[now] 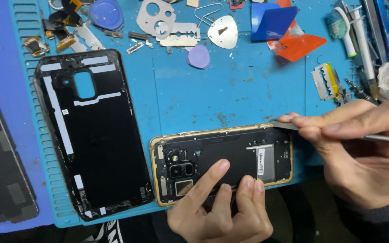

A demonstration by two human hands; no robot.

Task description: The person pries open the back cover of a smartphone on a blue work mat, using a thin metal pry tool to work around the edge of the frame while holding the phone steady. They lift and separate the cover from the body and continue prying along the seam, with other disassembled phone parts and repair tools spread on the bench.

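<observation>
While the right hand (361, 153) pinches a thin metal prying tool (289, 125) between thumb and fingertips, the tool's flat tip meets the upper right corner of the opened phone (221, 159), which lies on its side near the front edge of the blue work mat (230, 90). Part of the tool's shaft shows again as a silver rod past the knuckles; the stretch between is hidden by the fingers, and the wrist is cut off at the picture's edge. Below the tip, the left hand (221, 209) grasps nothing: its fingers lie spread flat on the phone's dark inner plate, pressing it down and covering its lower edge. Beside those fingers sits an upright white rectangular label on a grey metal panel, its print too small to read. At the phone's far end from the tool are the camera module and a square sensor inside the gold frame. Well to the left of both hands lies the removed back cover (91, 130), black inside, with white adhesive strips. Beyond the tool, further up the mat, lie a purple pick (198, 57), a razor blade (323, 81), and red and blue plastic cards (284, 27). A toothbrush (341, 27) is half cut off at the top.
</observation>
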